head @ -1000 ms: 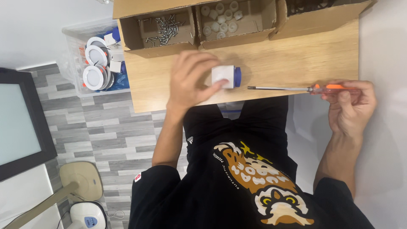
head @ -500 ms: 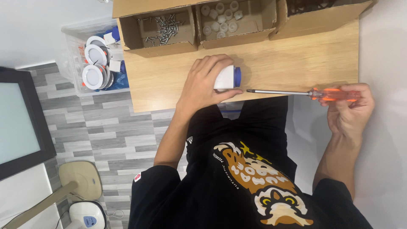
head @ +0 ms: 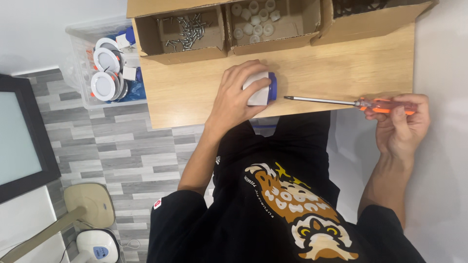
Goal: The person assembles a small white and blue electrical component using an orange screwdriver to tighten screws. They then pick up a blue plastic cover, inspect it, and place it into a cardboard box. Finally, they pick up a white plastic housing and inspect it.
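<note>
Left hand (head: 239,95) was closed over a small white-and-blue fitting (head: 262,89) on the wooden table (head: 195,92), just in front of the box of screws (head: 187,30). To the fitting's right, the right hand (head: 399,124) gripped an orange-handled screwdriver (head: 341,102), tip aimed at it; fastening seemingly called for closing that gap.

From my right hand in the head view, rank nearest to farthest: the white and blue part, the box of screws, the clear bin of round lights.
From the right hand:
1. white and blue part, under the left hand.
2. box of screws, table's far left.
3. clear bin, beside the table, leftmost.
</note>
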